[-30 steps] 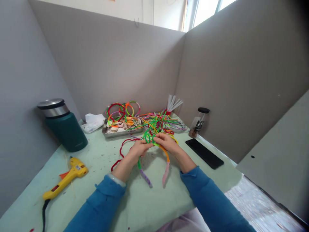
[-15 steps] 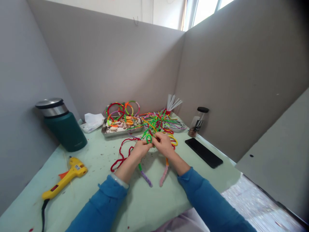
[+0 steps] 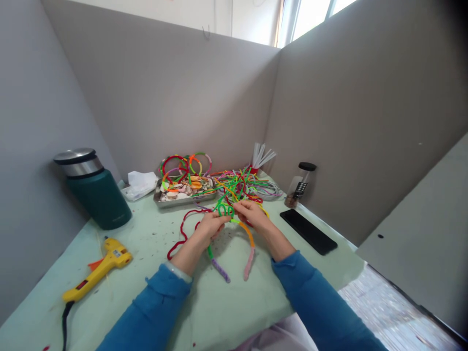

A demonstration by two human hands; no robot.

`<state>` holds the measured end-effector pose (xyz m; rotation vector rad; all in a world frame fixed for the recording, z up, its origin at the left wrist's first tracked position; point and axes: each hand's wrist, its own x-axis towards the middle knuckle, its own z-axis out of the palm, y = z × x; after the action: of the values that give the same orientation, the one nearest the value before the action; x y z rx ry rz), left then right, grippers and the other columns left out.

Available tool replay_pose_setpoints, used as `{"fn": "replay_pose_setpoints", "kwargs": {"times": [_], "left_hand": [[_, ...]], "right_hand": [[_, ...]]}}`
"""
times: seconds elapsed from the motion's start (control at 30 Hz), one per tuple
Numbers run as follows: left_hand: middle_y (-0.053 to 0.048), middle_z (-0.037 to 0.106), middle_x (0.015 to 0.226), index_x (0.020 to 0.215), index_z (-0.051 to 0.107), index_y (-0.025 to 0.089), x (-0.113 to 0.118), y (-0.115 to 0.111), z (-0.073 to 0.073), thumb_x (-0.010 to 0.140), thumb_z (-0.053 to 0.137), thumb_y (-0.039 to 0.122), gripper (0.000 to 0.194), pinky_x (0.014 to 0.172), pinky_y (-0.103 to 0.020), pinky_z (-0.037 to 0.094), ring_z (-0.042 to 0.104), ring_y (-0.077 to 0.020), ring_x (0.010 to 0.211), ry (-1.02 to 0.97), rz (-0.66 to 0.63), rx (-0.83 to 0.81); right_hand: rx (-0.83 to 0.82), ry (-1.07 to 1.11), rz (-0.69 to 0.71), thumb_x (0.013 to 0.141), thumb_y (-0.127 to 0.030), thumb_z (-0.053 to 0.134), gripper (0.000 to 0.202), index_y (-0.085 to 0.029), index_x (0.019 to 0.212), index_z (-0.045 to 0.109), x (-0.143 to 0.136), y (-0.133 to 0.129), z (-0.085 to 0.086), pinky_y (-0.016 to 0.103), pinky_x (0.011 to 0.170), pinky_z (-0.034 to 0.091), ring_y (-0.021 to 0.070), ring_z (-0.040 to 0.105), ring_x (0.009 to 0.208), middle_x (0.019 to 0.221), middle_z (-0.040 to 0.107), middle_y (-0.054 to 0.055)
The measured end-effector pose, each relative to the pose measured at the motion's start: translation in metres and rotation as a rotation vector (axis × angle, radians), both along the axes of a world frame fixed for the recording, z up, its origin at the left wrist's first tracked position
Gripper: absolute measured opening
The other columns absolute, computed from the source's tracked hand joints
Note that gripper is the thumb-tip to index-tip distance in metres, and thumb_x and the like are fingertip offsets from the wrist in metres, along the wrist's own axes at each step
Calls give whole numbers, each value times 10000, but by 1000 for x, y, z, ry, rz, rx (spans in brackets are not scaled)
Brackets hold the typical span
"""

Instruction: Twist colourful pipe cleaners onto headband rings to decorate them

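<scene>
My left hand [image 3: 212,227] is closed on a headband [image 3: 250,237] wrapped in purple, green, orange and pink fuzzy stems, its two ends pointing toward me. Green pipe cleaner loops [image 3: 225,210] stand up at the top of the band, between my hands. With thumb and fingers pinched, my right hand [image 3: 252,213] touches the right side of these green loops. A long red pipe cleaner [image 3: 182,234] lies curled on the table left of my left hand.
A metal tray [image 3: 186,201] of shells with wrapped hoops stands behind, beside piled pipe cleaners [image 3: 243,183]. Left are a green bottle [image 3: 100,195], tissues [image 3: 142,183] and a yellow glue gun [image 3: 98,273]. Right are a black phone [image 3: 308,230] and a jar [image 3: 298,187].
My right hand has shifted slightly right, off the band's top. More green loops and the band's orange and yellow-green part now show. My left hand has moved slightly left.
</scene>
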<state>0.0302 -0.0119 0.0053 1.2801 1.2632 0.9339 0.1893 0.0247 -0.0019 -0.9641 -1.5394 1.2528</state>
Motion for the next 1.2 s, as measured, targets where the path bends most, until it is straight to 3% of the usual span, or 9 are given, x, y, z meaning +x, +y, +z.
{"fn": "replay_pose_setpoints", "kwargs": {"times": [0.17, 0.33, 0.4, 0.47, 0.6, 0.73, 0.97, 1.1, 1.2], "left_hand": [[87, 312, 409, 534, 391, 196, 1, 3, -5, 624, 672, 459, 395, 366, -245, 123, 211, -38, 315, 41, 27, 3], [81, 337, 404, 536, 410, 192, 3, 4, -6, 624, 668, 454, 378, 369, -242, 115, 214, -38, 315, -55, 41, -2], [83, 341, 403, 537, 406, 190, 4, 3, -5, 608, 687, 454, 393, 373, -236, 114, 210, -33, 313, -75, 50, -18], [83, 345, 405, 532, 395, 188, 3, 2, -3, 589, 712, 456, 419, 374, -231, 121, 214, -27, 311, -73, 42, -38], [69, 394, 436, 593, 435, 175, -3, 1, 3, 622, 691, 514, 426, 373, -218, 126, 216, -18, 317, -212, -36, -63], [48, 461, 483, 703, 478, 165, -12, 4, 6, 714, 588, 563, 414, 369, -203, 160, 210, -16, 317, -429, -113, -71], [40, 478, 521, 713, 481, 159, -15, 5, 7, 742, 600, 411, 281, 360, -175, 158, 210, -6, 327, -533, -215, -44], [51, 469, 537, 739, 480, 170, -12, 3, 7, 749, 611, 384, 251, 361, -170, 194, 232, -11, 338, -549, -211, -29], [44, 500, 579, 791, 501, 180, -11, 2, 6, 750, 628, 395, 253, 381, -171, 265, 334, -28, 370, -509, -168, 48]], "right_hand": [[10, 15, 40, 685, -339, 665, 236, -159, 582, 553, -8, -5, 1, 226, 476, 245, 69, 340, 463, 470, 425, -64], [-357, 429, 69, 654, -228, 664, 119, -163, 611, 574, -14, 3, -11, 227, 487, 329, 81, 410, 460, 496, 488, -42], [-525, 506, 70, 685, -220, 650, 107, -167, 636, 571, -15, 4, -13, 234, 498, 372, 89, 436, 452, 506, 511, -33], [-585, 516, 72, 715, -221, 645, 108, -172, 659, 567, -15, 4, -13, 234, 491, 390, 92, 455, 448, 509, 521, -33], [-447, 472, 92, 736, -293, 670, 133, -182, 760, 600, -10, 6, -13, 231, 478, 410, 111, 532, 523, 623, 603, -10], [-382, 384, 121, 694, -315, 708, 209, -177, 824, 622, -1, 11, -18, 226, 439, 386, 89, 492, 466, 624, 596, -15], [-267, 358, 281, 559, -283, 805, 378, -202, 852, 581, -6, 1, -17, 225, 476, 349, 77, 456, 477, 598, 549, -51], [-75, 330, 193, 650, -317, 741, 253, -208, 807, 576, -17, -9, -12, 240, 476, 324, 94, 436, 474, 556, 512, -47], [43, 294, 139, 726, -316, 670, 153, -202, 772, 578, -21, -13, -12, 250, 477, 316, 103, 430, 477, 556, 506, -37]]}}
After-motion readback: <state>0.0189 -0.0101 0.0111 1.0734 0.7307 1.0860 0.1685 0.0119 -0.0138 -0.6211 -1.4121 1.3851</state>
